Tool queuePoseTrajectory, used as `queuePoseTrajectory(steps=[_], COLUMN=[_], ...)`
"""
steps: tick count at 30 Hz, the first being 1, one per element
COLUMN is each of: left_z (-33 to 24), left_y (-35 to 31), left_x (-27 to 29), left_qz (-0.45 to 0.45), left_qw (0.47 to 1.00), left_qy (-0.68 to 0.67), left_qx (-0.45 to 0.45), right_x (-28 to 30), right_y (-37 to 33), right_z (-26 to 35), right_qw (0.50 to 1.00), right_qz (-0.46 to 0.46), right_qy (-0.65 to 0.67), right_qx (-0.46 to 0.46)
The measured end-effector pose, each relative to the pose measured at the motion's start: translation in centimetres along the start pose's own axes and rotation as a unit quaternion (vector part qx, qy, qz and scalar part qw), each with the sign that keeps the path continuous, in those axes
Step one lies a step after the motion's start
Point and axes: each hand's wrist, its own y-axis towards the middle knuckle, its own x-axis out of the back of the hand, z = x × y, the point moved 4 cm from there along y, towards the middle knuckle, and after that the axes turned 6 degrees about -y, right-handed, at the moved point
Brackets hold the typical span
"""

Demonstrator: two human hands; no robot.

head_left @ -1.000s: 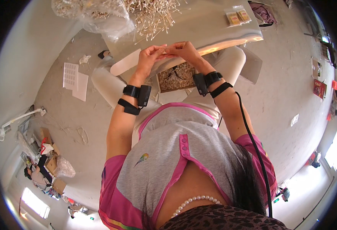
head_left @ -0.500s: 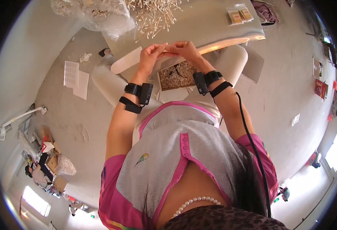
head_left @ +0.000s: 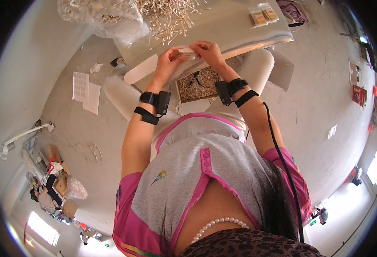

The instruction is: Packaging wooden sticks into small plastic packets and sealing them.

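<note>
Over the near edge of the table (head_left: 227, 25), my left hand (head_left: 168, 62) is closed around one end of a small, whitish see-through packet (head_left: 186, 52). My right hand (head_left: 210, 54) pinches the packet's other end between thumb and fingers. What the packet contains is too small to make out. Just beyond my hands lies a loose heap of cotton swabs (head_left: 169, 21). A large clear plastic bag (head_left: 122, 25) with more swabs stands to its left.
Two small clear packs with yellow labels (head_left: 263, 16) lie at the table's right. Below my hands, between my legs, is an open box (head_left: 179, 92) full of swabs. Paper sheets (head_left: 87, 92) lie on the floor at left. A cable (head_left: 278, 143) runs along my right arm.
My hands have drawn slightly apart, and my right fingers have lifted. More of the packet shows between them now.
</note>
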Motion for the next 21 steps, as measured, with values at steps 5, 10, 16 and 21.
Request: queuePoseTrajectory(steps=[5, 10, 16, 21], left_z=[0.5, -1.9, -4.7, -5.7], left_y=[0.9, 0.1, -0.8, -1.0], left_x=[1.0, 1.0, -0.2, -0.1], left_qz=[0.040, 0.106, 0.169, 0.163], left_qw=[0.987, 0.984, 0.970, 0.961], left_qy=[0.150, 0.132, 0.116, 0.132], left_qx=[-0.031, 0.056, 0.131, 0.181], right_x=[-0.5, 0.7, 0.5, -0.3], right_y=[-0.9, -0.6, -0.3, -1.0], right_z=[-0.5, 1.7, 4.0, 4.1], right_qw=[0.966, 0.996, 0.981, 0.971], right_qz=[-0.002, 0.058, 0.039, -0.016], right_qy=[0.233, 0.036, -0.155, -0.168], right_qx=[-0.110, -0.059, 0.109, 0.169])
